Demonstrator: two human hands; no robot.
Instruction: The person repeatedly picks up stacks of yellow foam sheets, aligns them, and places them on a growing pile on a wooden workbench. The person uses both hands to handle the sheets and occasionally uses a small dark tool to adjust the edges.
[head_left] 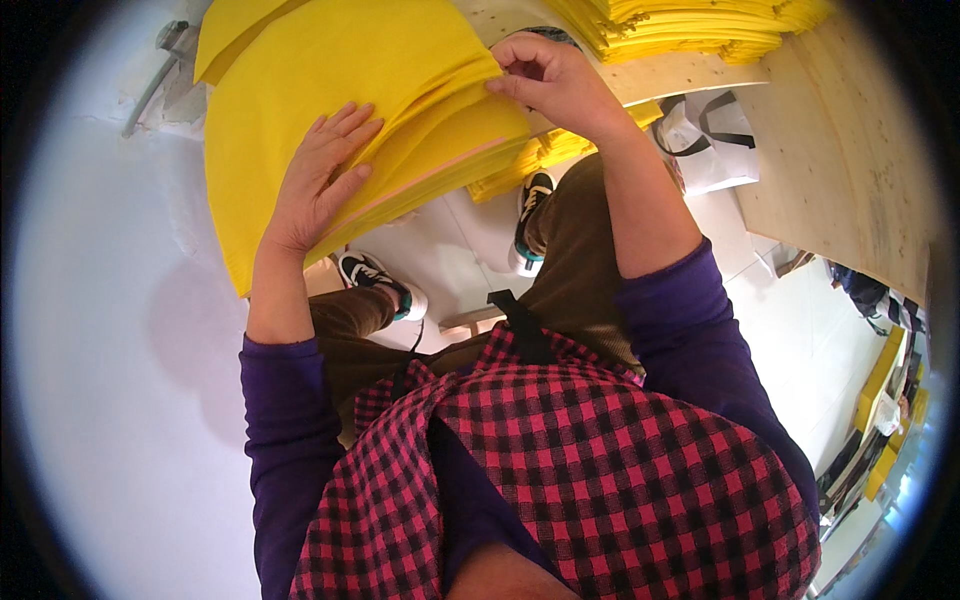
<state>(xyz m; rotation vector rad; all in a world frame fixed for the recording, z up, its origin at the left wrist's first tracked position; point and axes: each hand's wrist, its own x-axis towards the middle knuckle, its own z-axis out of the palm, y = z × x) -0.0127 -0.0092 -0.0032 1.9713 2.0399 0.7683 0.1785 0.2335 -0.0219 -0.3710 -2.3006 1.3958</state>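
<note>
A large sheet of yellow fabric [300,110] lies in layers over the table in front of me, its near side hanging past the edge. My left hand [325,175] rests flat on the fabric with fingers spread, beside a few raised creases. At the fabric's right edge, my right hand [555,80] pinches the border between thumb and curled fingers. A pale pinkish line [430,172] runs along the near side of the layers, between the two hands.
Stacked yellow fabric pieces [690,30] lie at the far right of the wooden table. More yellow fabric [550,150] sits below the tabletop. A white bag with black handles [710,140] stands beside a wooden panel [850,150]. A white wall [110,350] borders my left.
</note>
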